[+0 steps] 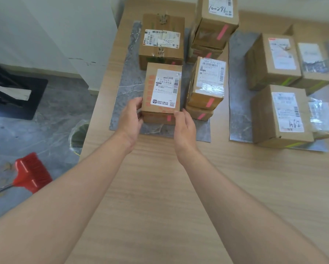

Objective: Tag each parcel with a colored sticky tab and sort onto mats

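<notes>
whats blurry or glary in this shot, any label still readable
Head view: the front parcel is sharp, its label print clear. Head view: the right-edge parcels smear with blur, their labels illegible. Head view: glare whitens the clear tape on the middle parcel. Head view: light is even, shadows soft.
</notes>
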Available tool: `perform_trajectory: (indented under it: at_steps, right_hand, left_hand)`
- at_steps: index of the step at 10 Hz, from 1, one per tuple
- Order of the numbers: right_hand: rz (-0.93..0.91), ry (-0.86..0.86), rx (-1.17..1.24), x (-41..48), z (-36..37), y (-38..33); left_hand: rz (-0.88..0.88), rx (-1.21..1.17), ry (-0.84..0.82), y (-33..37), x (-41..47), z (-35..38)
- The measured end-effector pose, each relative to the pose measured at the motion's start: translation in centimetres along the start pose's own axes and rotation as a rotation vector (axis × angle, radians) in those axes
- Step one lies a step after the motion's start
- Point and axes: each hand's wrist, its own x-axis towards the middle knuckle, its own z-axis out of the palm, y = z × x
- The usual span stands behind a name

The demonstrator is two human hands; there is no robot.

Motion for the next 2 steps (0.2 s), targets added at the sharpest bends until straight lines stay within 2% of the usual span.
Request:
perform_trajectory:
  at_steps: [2]
  right_hand:
    - [0.019,0.029,0.026,-1.04,-1.46,0.35]
  left_hand:
    - [0.016,0.13,0.004,-0.67,-1.32,-0.69]
